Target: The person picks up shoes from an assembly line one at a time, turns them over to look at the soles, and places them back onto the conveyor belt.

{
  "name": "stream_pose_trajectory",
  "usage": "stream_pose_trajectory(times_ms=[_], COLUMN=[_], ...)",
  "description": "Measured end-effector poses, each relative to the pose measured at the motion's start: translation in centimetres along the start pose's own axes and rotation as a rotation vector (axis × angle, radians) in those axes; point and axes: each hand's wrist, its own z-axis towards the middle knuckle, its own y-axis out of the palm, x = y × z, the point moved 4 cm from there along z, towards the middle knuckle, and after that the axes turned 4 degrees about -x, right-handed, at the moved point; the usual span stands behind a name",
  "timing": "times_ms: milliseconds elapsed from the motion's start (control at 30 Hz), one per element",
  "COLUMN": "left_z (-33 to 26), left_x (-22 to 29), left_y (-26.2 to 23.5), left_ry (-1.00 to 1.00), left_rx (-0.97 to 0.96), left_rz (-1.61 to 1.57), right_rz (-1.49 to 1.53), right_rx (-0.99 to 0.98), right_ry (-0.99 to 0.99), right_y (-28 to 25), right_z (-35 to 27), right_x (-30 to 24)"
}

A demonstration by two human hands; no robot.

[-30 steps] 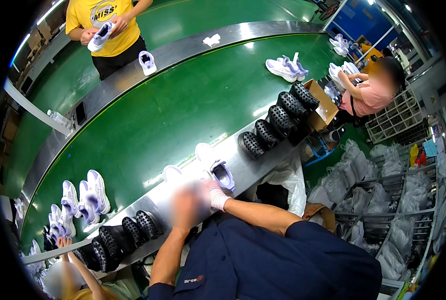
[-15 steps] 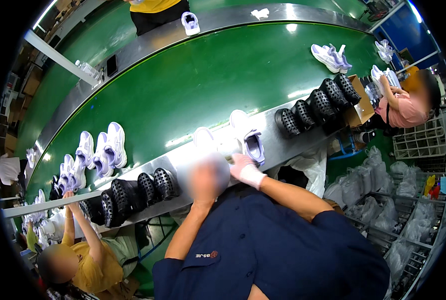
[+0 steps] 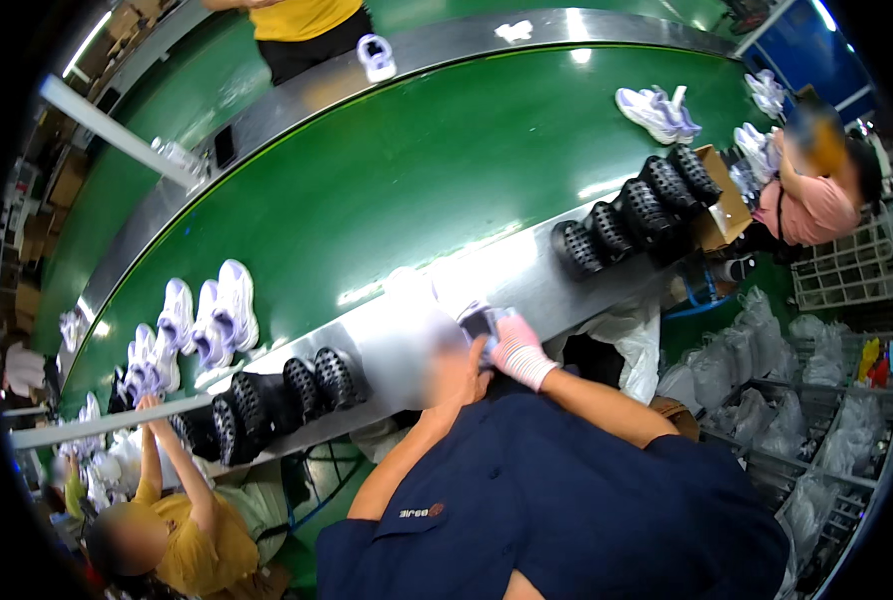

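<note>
The person in a dark blue shirt bends over the steel counter point(image 3: 567, 275) beside a green conveyor belt point(image 3: 417, 180). The right hand point(image 3: 520, 352), in a white glove, grips a small shoe point(image 3: 482, 322); the bare left hand point(image 3: 457, 372) touches it from below. Black soles point(image 3: 287, 395) stand in a row to the left, more black soles point(image 3: 632, 215) to the right. White and lilac shoes point(image 3: 212, 320) lie on the belt.

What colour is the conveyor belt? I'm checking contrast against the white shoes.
Green, seen in the head view: the conveyor belt is glossy green between grey metal rails.
</note>
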Motion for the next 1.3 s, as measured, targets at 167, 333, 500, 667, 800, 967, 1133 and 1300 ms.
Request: stream_pose_trajectory(times_ms=[167, 333, 500, 667, 800, 967, 1133, 1300], left_z=[1.9, 6.8, 16.4, 23.1, 22.8, 16.6, 9.0, 6.1], left_x=[-0.7, -1.1, -8.4, -10.0, -11.3, -13.7, -13.4, -10.1], left_y=[1.0, -2.6, -6.4, -11.0, -11.1, -10.7, -9.5, -7.1], left_ry=[-0.184, -0.117, -0.137, -0.276, -0.194, -0.315, -0.526, -0.756], left_rx=[-0.173, -0.131, 0.158, -0.010, 0.127, 0.276, 0.264, 0.136], left_rz=[0.200, 0.330, 0.444, 0.362, 0.135, 0.011, -0.081, -0.203], right_rz=[0.207, 0.234, 0.204, 0.099, 0.045, -0.279, -0.212, -0.194], right_rx=[-0.261, -0.384, -0.358, 0.008, 0.332, 0.311, 0.306, 0.273], right_ry=[0.090, 0.087, -0.028, -0.128, 0.230, 0.717, 0.758, 0.770], right_y=[-3.4, -11.7, -20.7, -36.2, -48.4, -55.1, -53.2, -51.4], right_z=[0.4, -2.2, -2.0, 3.3, 14.4, 27.7, 34.9, 40.1], right_x=[0.6, 0.7, 0.5, 1.5, 16.5, 35.6, 40.6, 45.4])
